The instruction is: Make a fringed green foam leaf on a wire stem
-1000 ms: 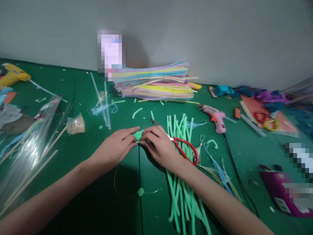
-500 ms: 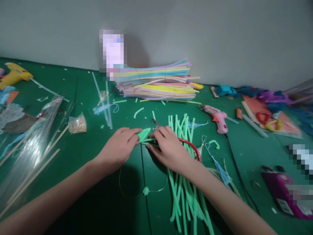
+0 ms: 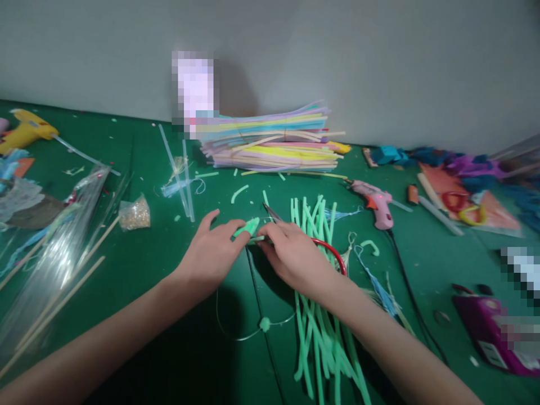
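Note:
My left hand (image 3: 219, 247) pinches a small mint-green fuzzy piece (image 3: 248, 228), which looks shaped from pipe cleaner, between thumb and fingers; the index finger is raised. Close beside it, my right hand (image 3: 297, 253) has its fingertips closed on a short green pipe cleaner end (image 3: 256, 239) that meets the piece. Below both hands a thin clear loop of wire or thread (image 3: 236, 339) curves down, with a small green fuzzy knot (image 3: 264, 324) on it. Red-handled scissors (image 3: 333, 250) lie partly hidden under my right hand, blades pointing away. Loose green pipe cleaners (image 3: 312, 332) spread beneath my right forearm.
Bundled coloured pipe cleaners (image 3: 274, 140) lie by the wall. A pink glue gun (image 3: 377, 208) with a black cord is at right, a yellow glue gun (image 3: 29, 132) far left. A bead bag (image 3: 135, 214), clear plastic sleeves (image 3: 63, 247) and a purple pouch (image 3: 485, 332) surround the work.
My left hand has shifted its grip, with the index finger lifting up. The loop and its green knot have swung slightly right and up. My right hand has stayed nearly in place.

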The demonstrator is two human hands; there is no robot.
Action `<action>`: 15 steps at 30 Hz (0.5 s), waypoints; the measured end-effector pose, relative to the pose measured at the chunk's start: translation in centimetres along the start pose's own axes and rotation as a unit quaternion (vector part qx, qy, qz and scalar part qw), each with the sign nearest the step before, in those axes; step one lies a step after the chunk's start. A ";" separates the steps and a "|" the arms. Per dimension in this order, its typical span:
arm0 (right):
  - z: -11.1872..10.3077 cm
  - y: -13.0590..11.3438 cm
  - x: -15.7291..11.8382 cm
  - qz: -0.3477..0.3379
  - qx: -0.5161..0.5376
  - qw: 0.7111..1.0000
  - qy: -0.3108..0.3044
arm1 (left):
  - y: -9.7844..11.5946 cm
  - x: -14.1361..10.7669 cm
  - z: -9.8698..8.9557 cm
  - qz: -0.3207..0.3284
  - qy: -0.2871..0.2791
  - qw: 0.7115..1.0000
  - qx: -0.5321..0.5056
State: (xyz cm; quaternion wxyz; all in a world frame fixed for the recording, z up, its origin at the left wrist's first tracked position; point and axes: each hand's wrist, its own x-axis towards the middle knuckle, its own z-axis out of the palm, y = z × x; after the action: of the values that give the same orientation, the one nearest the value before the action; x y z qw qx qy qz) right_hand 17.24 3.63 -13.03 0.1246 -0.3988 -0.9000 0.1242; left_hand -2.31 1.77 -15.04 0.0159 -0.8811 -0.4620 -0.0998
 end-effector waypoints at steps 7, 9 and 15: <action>0.4 -0.5 0.1 -0.034 0.111 0.991 0.072 | 0.1 -0.1 0.1 -0.001 0.014 1.000 -0.012; 0.5 -0.6 0.3 -0.023 0.141 0.987 0.079 | 0.1 -0.1 0.2 -0.015 0.014 0.999 -0.025; 0.9 0.4 1.0 0.052 0.314 0.947 0.053 | 0.1 -0.3 0.4 -0.045 0.020 0.997 -0.059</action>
State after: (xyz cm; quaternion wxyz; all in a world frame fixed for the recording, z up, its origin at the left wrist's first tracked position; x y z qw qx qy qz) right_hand 16.56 4.55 -13.86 0.2846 -0.3914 -0.7858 0.3850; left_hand -2.30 1.49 -15.48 -0.0313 -0.8567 -0.4940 -0.1450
